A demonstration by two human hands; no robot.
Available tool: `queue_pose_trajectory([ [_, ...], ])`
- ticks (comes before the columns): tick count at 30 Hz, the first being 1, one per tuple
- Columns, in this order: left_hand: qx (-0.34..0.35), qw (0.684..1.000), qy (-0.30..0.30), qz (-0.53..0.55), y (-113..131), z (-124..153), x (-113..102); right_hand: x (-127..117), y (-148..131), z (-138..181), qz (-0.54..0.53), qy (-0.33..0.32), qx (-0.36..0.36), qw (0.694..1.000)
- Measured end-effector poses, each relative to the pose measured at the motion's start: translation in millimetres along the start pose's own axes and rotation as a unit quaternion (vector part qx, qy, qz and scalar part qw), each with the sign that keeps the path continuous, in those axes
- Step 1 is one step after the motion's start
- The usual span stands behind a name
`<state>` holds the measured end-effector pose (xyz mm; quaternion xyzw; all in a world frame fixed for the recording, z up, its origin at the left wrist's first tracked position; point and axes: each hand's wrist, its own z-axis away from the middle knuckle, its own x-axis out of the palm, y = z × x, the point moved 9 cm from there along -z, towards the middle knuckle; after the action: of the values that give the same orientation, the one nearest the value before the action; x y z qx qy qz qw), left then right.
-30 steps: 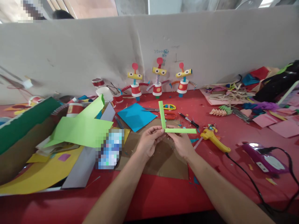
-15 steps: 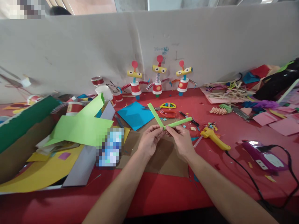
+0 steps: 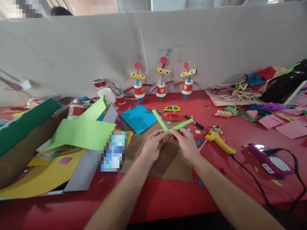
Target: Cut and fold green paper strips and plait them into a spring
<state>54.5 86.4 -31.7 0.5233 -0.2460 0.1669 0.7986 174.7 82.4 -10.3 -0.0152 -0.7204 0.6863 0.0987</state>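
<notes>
Between my two hands are light green paper strips [image 3: 182, 124] that meet in a V at my fingertips. My left hand [image 3: 154, 143] is closed, thumb and fingers pinching the strips near the joint. Just right of it, my right hand [image 3: 185, 142] pinches the strip that slants up to the right. Below both hands lies a brown cardboard sheet [image 3: 165, 166]. Behind them are a blue paper square [image 3: 139, 118] and scissors with yellow and red handles [image 3: 172, 108]. Whether the strips are glued at the joint I cannot tell.
Three paper-cup robot figures [image 3: 161, 90] stand along the white partition [image 3: 96, 48]. To the right lie a yellow glue gun [image 3: 219, 142] with a cord and a purple power strip [image 3: 271, 161]. At left, a box [image 3: 79, 175] holds coloured paper, beside a blurred phone [image 3: 114, 151].
The right arm of the green strips has swung slightly upward and its far end now sits nearer my hands. Both hands have barely moved and keep their pinch.
</notes>
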Motion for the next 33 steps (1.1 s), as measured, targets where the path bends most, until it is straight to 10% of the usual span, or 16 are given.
queue_pose_trajectory([
  [9, 0.028, 1.000, 0.002, 0.006, 5, -1, -3, 8, -1, 3, 0.005, -0.036, 0.002, 0.999],
  [21, -0.052, 0.998, -0.015, 0.026, -3, 1, -1, 16, -45, 20, 0.257, -0.027, -0.226, 0.939],
  [33, 0.008, 1.000, 0.029, -0.002, 7, 2, -6, 19, -17, 8, 0.106, -0.086, -0.092, 0.986],
])
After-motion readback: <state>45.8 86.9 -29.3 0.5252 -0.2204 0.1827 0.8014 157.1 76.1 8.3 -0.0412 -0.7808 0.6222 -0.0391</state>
